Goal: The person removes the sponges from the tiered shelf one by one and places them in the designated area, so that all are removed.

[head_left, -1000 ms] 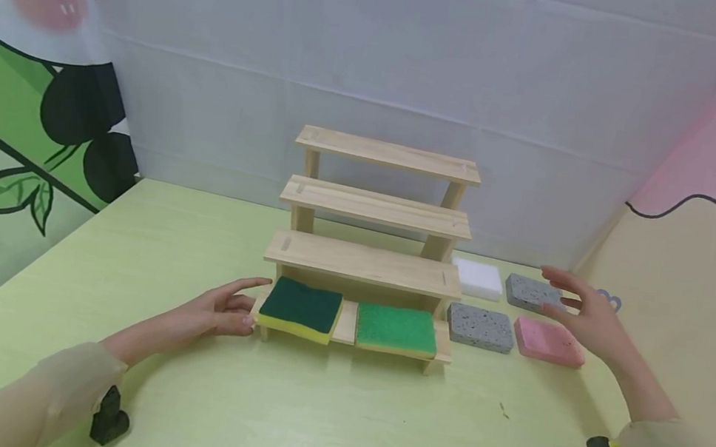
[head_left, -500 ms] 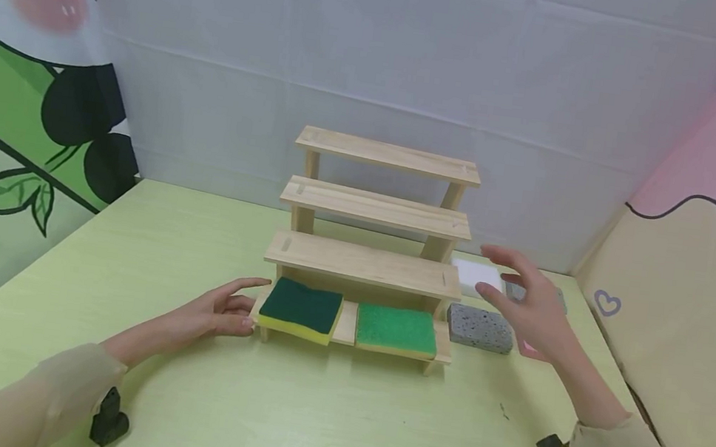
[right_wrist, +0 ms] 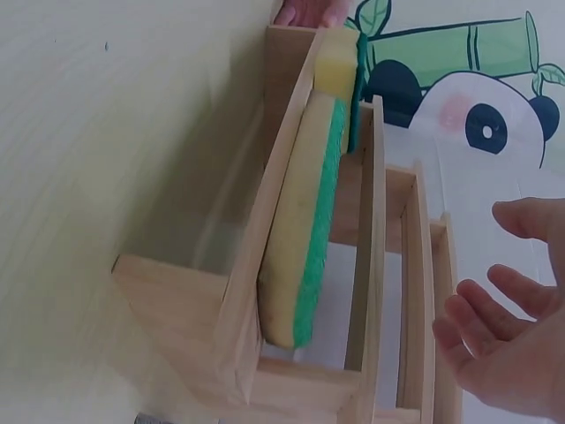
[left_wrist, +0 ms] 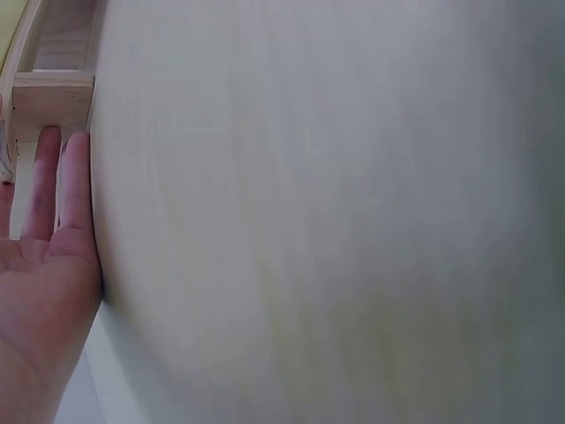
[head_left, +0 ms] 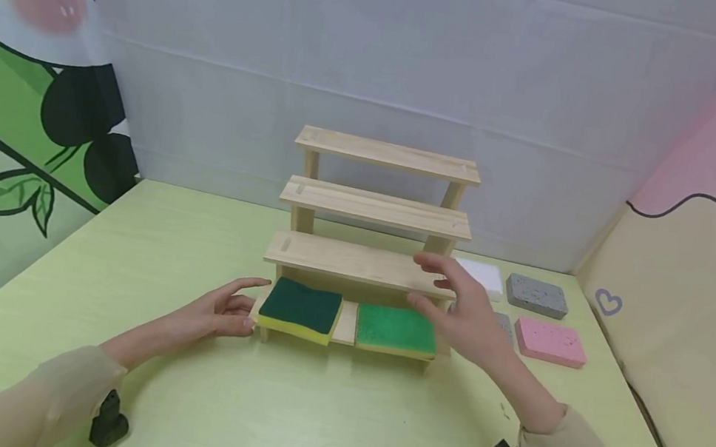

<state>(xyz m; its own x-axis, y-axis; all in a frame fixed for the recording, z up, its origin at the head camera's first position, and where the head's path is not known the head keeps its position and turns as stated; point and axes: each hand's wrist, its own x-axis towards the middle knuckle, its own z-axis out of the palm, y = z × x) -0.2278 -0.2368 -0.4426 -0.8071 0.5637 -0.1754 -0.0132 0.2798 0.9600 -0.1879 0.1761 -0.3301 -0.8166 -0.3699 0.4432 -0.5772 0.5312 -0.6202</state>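
Note:
A four-step wooden rack [head_left: 363,260] stands on the table. On its lowest step lie two scouring sponges: a yellow one with a dark green top [head_left: 301,306] at left, and a tan one with a bright green top [head_left: 395,329] at right. My left hand [head_left: 206,315] rests at the rack's left end; in the left wrist view its straight fingers [left_wrist: 76,181] reach the wooden leg. Holding nothing, my right hand [head_left: 467,315] hovers by the rack's right end, thumb and fingers spread apart. In the right wrist view that hand [right_wrist: 516,322] is beside the upper steps.
Right of the rack lie a white sponge block [head_left: 480,277], a grey speckled sponge [head_left: 537,295], a pink sponge [head_left: 550,342] and another grey sponge [head_left: 506,326], partly hidden by my right hand. A white cloth wall [head_left: 209,123] rises behind, with printed side panels.
My right hand has moved left, from over the far grey and pink sponges to the rack's right end, uncovering those two. The left hand and the sponges on the rack stay put.

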